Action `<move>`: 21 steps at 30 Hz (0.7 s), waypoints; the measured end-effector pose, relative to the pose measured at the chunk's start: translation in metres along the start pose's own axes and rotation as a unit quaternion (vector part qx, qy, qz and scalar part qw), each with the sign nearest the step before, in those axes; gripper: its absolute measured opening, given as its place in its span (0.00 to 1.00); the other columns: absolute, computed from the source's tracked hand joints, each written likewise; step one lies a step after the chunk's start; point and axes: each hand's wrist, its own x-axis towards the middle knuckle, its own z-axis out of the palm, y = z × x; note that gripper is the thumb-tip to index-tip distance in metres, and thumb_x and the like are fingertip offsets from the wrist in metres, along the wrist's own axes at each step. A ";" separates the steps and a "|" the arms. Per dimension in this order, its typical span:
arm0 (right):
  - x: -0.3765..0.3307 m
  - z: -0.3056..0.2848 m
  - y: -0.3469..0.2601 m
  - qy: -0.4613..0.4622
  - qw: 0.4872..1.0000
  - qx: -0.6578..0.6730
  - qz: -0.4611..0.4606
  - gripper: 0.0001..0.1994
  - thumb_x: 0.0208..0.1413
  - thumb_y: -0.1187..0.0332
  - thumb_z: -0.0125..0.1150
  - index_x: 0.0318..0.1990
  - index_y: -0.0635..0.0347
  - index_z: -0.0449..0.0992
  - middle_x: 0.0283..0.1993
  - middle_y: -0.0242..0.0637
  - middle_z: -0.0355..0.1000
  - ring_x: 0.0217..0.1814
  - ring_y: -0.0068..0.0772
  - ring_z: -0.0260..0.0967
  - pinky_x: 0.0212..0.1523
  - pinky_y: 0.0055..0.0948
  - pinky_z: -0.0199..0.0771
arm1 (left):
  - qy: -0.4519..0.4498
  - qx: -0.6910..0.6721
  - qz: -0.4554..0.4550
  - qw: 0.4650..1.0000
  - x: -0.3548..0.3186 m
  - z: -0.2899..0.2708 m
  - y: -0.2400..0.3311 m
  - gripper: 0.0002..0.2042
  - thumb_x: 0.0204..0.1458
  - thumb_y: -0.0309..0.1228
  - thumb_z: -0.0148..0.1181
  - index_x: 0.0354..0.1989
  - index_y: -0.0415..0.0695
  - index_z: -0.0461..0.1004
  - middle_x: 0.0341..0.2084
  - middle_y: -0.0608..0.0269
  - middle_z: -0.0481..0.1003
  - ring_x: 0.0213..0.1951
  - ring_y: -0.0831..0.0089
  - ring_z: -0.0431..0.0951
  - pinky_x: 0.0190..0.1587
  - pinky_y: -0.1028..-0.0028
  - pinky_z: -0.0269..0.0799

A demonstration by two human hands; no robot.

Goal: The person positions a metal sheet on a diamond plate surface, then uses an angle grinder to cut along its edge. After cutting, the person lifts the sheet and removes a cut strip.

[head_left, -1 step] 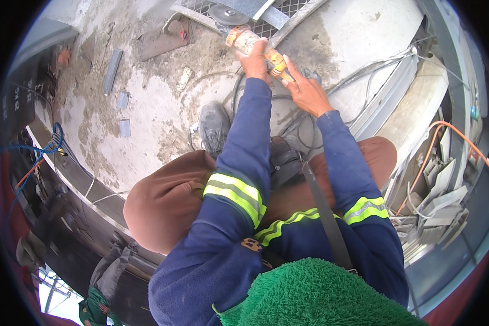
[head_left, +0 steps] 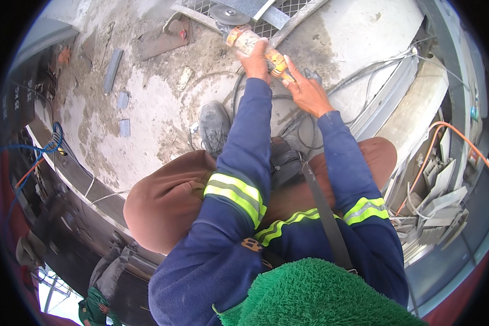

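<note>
Left hand [head_left: 254,58] clenched on the grinder [head_left: 252,43] at upper centre; right hand [head_left: 305,89] grasps its rear. The disc [head_left: 229,14] could kick on the grating [head_left: 288,8], or snag the cable [head_left: 239,92].

Navy sleeves [head_left: 244,163] with yellow-and-silver reflective bands [head_left: 234,194], brown trousers [head_left: 165,204], a dusty grey boot [head_left: 214,125].

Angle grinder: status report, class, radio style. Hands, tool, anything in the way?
Left hand gripping angle grinder near its head. Right hand on the rear handle. Disc at the metal grating. Cables lie alongside on the concrete.
</note>
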 end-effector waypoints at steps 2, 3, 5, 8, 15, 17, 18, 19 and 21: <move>-0.004 0.000 -0.001 0.008 1.000 0.004 -0.013 0.38 0.76 0.49 0.55 0.88 0.22 0.47 0.56 0.60 0.84 0.55 0.73 0.81 0.57 0.62 0.79 | -0.003 0.002 0.002 1.000 -0.003 -0.001 0.001 0.35 0.55 0.27 0.75 0.69 0.38 0.63 0.52 0.54 0.76 0.48 0.63 0.81 0.49 0.60 0.82; -0.005 0.000 -0.001 0.005 1.000 0.001 -0.011 0.38 0.76 0.49 0.55 0.88 0.22 0.47 0.55 0.60 0.84 0.55 0.73 0.81 0.57 0.62 0.79 | -0.004 0.005 0.001 1.000 -0.004 -0.001 0.001 0.35 0.55 0.27 0.75 0.69 0.39 0.64 0.52 0.55 0.76 0.48 0.63 0.81 0.49 0.60 0.82; -0.007 -0.001 -0.001 -0.001 1.000 -0.003 -0.001 0.38 0.76 0.50 0.55 0.88 0.23 0.47 0.54 0.60 0.85 0.54 0.74 0.81 0.57 0.62 0.79 | -0.017 -0.002 0.004 1.000 -0.005 -0.002 0.001 0.34 0.55 0.26 0.74 0.69 0.40 0.64 0.52 0.55 0.76 0.48 0.63 0.82 0.48 0.60 0.83; -0.005 -0.002 -0.002 0.009 1.000 -0.001 -0.002 0.37 0.76 0.50 0.55 0.88 0.22 0.47 0.51 0.60 0.85 0.54 0.73 0.82 0.57 0.63 0.79 | -0.017 -0.016 -0.002 1.000 -0.002 0.001 -0.001 0.38 0.54 0.25 0.75 0.72 0.37 0.62 0.55 0.52 0.76 0.51 0.61 0.82 0.52 0.60 0.82; 0.002 0.000 -0.007 0.011 1.000 -0.013 0.006 0.37 0.76 0.48 0.55 0.88 0.22 0.46 0.51 0.60 0.85 0.54 0.73 0.82 0.56 0.63 0.80 | -0.021 -0.013 -0.035 0.999 0.008 0.001 0.003 0.40 0.53 0.26 0.75 0.74 0.36 0.60 0.57 0.50 0.77 0.52 0.59 0.82 0.55 0.60 0.81; 0.006 0.002 -0.010 0.017 1.000 -0.022 0.012 0.38 0.76 0.47 0.55 0.88 0.22 0.46 0.52 0.60 0.85 0.55 0.73 0.82 0.56 0.63 0.80 | -0.017 -0.007 -0.022 1.000 0.012 0.002 0.006 0.40 0.53 0.26 0.76 0.74 0.36 0.60 0.56 0.50 0.77 0.52 0.59 0.82 0.55 0.60 0.81; 0.008 0.002 -0.012 0.020 1.000 -0.021 0.006 0.38 0.76 0.47 0.55 0.88 0.22 0.46 0.52 0.60 0.85 0.55 0.73 0.82 0.56 0.63 0.80 | -0.018 -0.003 -0.013 1.000 0.014 0.003 0.007 0.40 0.53 0.26 0.76 0.74 0.36 0.61 0.56 0.50 0.77 0.51 0.59 0.82 0.55 0.60 0.81; 0.011 0.003 -0.012 0.014 1.000 -0.023 0.014 0.38 0.76 0.48 0.55 0.88 0.22 0.46 0.52 0.60 0.85 0.55 0.73 0.82 0.57 0.63 0.80 | -0.019 0.001 -0.015 1.000 0.016 0.003 0.008 0.39 0.54 0.26 0.75 0.73 0.37 0.61 0.54 0.51 0.77 0.50 0.60 0.83 0.53 0.60 0.82; 0.012 0.004 -0.013 0.015 1.000 -0.020 0.013 0.38 0.76 0.48 0.55 0.88 0.22 0.46 0.53 0.59 0.85 0.55 0.73 0.81 0.57 0.63 0.80 | -0.025 0.008 -0.009 1.000 0.020 0.004 0.010 0.36 0.55 0.27 0.75 0.70 0.39 0.63 0.51 0.53 0.76 0.48 0.61 0.83 0.51 0.59 0.83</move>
